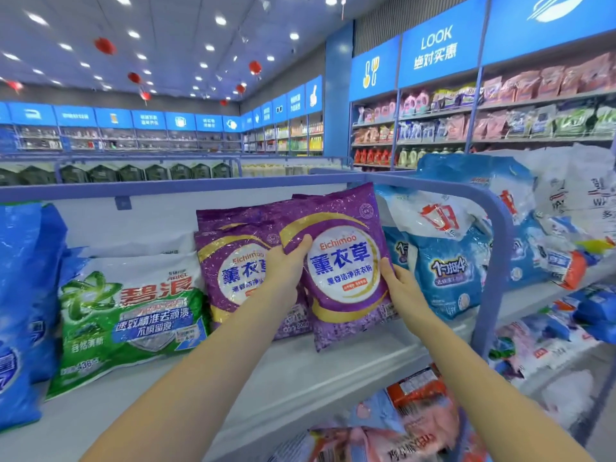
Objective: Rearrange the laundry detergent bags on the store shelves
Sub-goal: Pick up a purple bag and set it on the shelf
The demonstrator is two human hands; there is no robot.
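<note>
A purple lavender detergent bag [343,268] stands tilted at the front of the white top shelf [283,371]. My left hand [286,268] grips its left edge, thumb on the front. My right hand [400,285] holds its lower right edge. Behind it and to the left lean more purple bags [233,261] of the same kind. A green and white detergent bag [130,315] lies to their left, and a blue bag [20,311] stands at the far left. Blue and white bags [446,261] lean to the right of the held bag.
A blue rounded rail [493,221] frames the shelf's right end, with more blue and white bags [550,228] piled beyond it. Pink and orange bags [410,421] lie on the shelf below. Wall shelving [500,125] with goods runs at the back right.
</note>
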